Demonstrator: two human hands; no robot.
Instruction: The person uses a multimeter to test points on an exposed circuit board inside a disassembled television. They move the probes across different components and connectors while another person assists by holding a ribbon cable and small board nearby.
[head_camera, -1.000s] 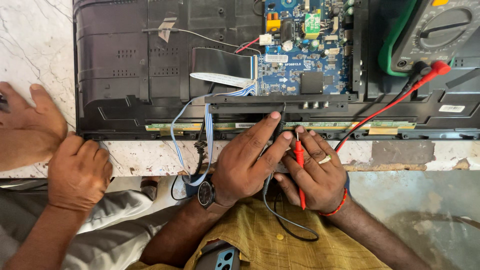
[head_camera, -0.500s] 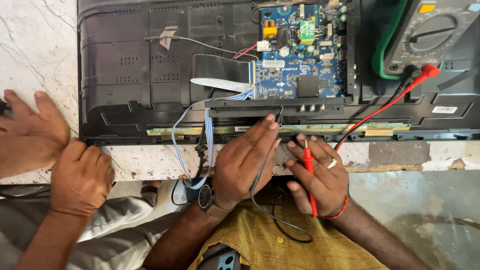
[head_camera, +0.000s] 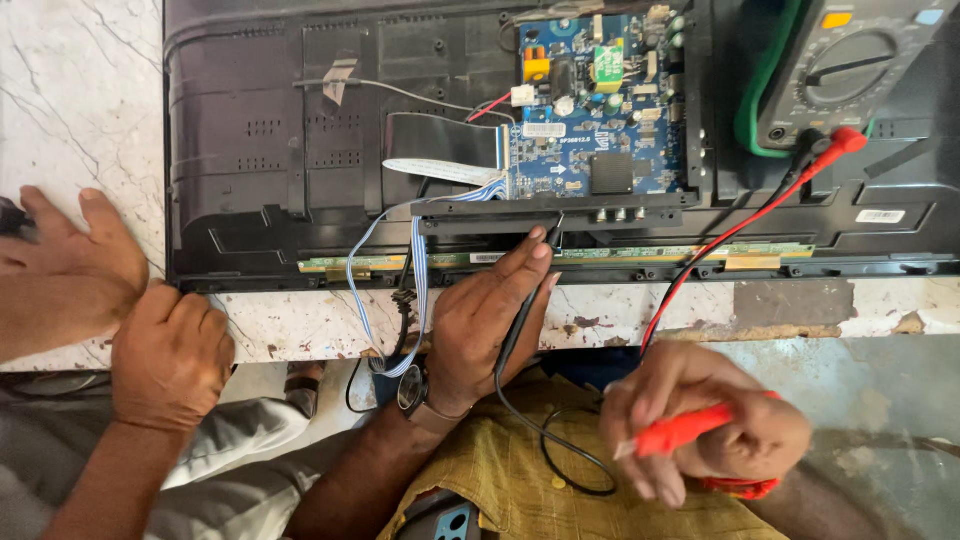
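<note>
Head view: opened flat-screen TV back (head_camera: 250, 150) fills the upper frame on a marble table (head_camera: 80, 90), blue circuit board (head_camera: 600, 110) at upper centre, multimeter (head_camera: 850, 60) at upper right. Co-worker's hands (head_camera: 120, 300) rest at the left edge. Left hand (head_camera: 480, 320) pinches the black probe (head_camera: 530, 300) at centre, long axis running lower left to upper right, tip up at the metal strip just below the board. Right hand (head_camera: 710, 430), lower right, fingers closed around the red probe (head_camera: 690, 430), lying near horizontal, tip pointing left, well clear of the TV. Judged step: black lead set, red not placed. Next move calls for bringing the red tip up onto a test point while the black one holds steady.
</note>
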